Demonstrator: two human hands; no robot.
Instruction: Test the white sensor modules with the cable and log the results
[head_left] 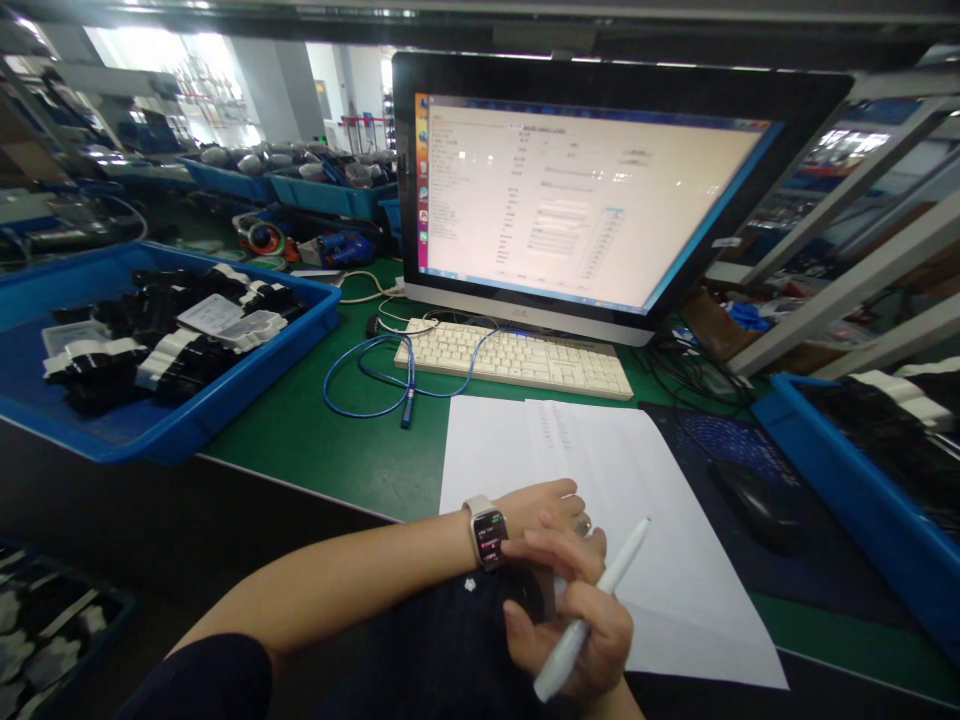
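My left hand (546,505) is over the white paper (682,560), back up, with its fingers loosely curled and partly covered by my other hand. A smartwatch (491,538) with a light strap is on that wrist, its screen lit. My right hand (589,610) holds a white pen (594,608) slantwise between thumb and fingers. One outstretched fingertip of this hand reaches the edge of the watch screen. Faint printed or written lines show at the top of the paper.
Behind the paper are a white keyboard (517,360), a coiled blue cable (409,385) and a lit monitor (525,200). Blue bins stand left (169,430) and right (840,460), holding black and white parts. A black mouse (754,505) rests on a dark pad (690,440).
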